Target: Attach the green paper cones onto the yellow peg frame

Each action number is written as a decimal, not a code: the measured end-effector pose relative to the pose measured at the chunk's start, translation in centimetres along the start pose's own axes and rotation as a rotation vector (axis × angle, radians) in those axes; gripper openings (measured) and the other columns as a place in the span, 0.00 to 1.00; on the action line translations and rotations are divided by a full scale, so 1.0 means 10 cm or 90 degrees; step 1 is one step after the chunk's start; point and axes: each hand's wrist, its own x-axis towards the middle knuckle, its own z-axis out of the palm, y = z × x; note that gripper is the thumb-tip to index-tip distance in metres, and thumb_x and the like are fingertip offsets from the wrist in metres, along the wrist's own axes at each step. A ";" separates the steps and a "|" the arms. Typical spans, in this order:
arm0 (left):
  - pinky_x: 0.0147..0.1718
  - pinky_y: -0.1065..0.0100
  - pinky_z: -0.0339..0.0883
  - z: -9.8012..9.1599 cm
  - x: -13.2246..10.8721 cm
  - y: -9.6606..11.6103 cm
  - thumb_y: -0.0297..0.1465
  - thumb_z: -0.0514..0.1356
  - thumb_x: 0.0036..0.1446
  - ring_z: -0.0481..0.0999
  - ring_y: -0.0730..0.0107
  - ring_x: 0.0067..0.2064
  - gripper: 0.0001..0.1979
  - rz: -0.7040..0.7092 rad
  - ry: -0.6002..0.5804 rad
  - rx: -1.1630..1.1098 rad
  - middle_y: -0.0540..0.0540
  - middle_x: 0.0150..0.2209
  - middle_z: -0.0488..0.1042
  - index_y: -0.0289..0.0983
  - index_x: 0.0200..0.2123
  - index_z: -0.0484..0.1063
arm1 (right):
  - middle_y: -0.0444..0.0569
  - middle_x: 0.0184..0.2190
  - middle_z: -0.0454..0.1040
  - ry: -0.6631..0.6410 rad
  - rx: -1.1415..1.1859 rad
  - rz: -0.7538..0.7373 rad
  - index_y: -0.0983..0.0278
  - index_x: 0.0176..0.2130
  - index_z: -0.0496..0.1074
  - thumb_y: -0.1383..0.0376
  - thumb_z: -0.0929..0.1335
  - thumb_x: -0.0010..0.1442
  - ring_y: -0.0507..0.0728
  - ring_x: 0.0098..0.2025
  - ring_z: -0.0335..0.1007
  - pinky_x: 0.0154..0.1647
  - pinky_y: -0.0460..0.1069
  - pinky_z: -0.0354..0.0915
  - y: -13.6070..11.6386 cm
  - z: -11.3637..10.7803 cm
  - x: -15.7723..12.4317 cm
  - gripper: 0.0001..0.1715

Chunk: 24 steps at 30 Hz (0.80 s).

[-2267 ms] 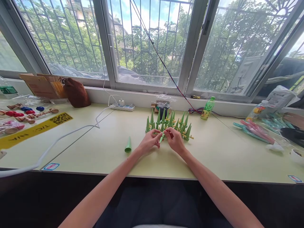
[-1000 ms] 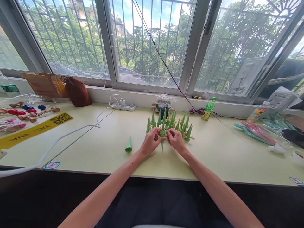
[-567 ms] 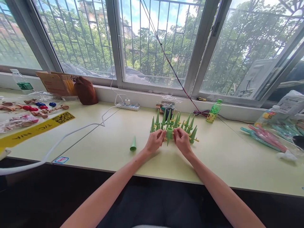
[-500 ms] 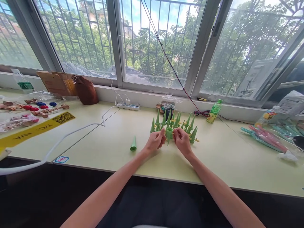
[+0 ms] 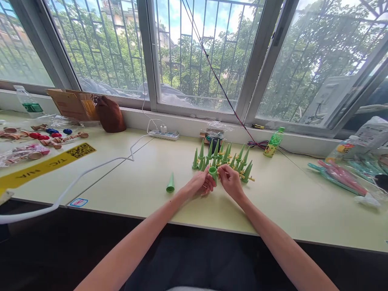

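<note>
A green plastic cone (image 5: 212, 171) is in my left hand (image 5: 201, 182), its hollow round base tilted up toward me and its tip pointing down. The fingers of that hand are wrapped about its left side. My right hand (image 5: 230, 179) pinches a small yellow peg (image 5: 218, 173) against the right side of the cone's rim; the fingertips partly hide it. Just beyond both hands stand several green cones (image 5: 209, 152) in a cluster, tips up, some with yellow pegs sticking out at the side. Another green cone (image 5: 170, 184) stands alone to the left, its open base facing me.
A power strip (image 5: 164, 135) with a white cable (image 5: 106, 163) lies at the back left. Behind the cones is a small box (image 5: 207, 138); a green drink bottle (image 5: 273, 142) stands right of it. Wooden toys (image 5: 57, 141) lie far left, plastic bags (image 5: 342, 178) far right.
The cone in my hands has shifted slightly left and its open base has turned more toward me. My left fingers have wrapped around it, while my right hand has moved slightly left.
</note>
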 end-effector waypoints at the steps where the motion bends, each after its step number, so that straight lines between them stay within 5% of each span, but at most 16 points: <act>1: 0.13 0.73 0.54 0.00 0.00 0.00 0.62 0.44 0.54 0.64 0.76 0.16 0.40 0.000 -0.003 -0.005 0.42 0.19 0.71 0.30 0.23 0.73 | 0.41 0.21 0.61 0.000 0.003 -0.002 0.62 0.31 0.64 0.53 0.61 0.65 0.50 0.22 0.56 0.23 0.45 0.57 0.00 0.00 0.00 0.18; 12: 0.14 0.73 0.56 0.02 -0.01 0.02 0.57 0.55 0.53 0.62 0.79 0.17 0.30 0.067 0.034 0.000 0.44 0.25 0.72 0.31 0.26 0.68 | 0.41 0.20 0.60 0.002 0.003 0.015 0.62 0.30 0.64 0.51 0.62 0.64 0.50 0.20 0.54 0.21 0.45 0.55 0.02 0.01 0.01 0.20; 24: 0.17 0.74 0.58 0.01 -0.07 0.03 0.48 0.59 0.56 0.63 0.79 0.18 0.21 0.196 0.035 0.083 0.52 0.19 0.65 0.35 0.25 0.63 | 0.40 0.20 0.58 -0.004 -0.032 0.017 0.63 0.29 0.64 0.52 0.62 0.64 0.49 0.20 0.50 0.20 0.45 0.50 0.07 0.00 0.01 0.19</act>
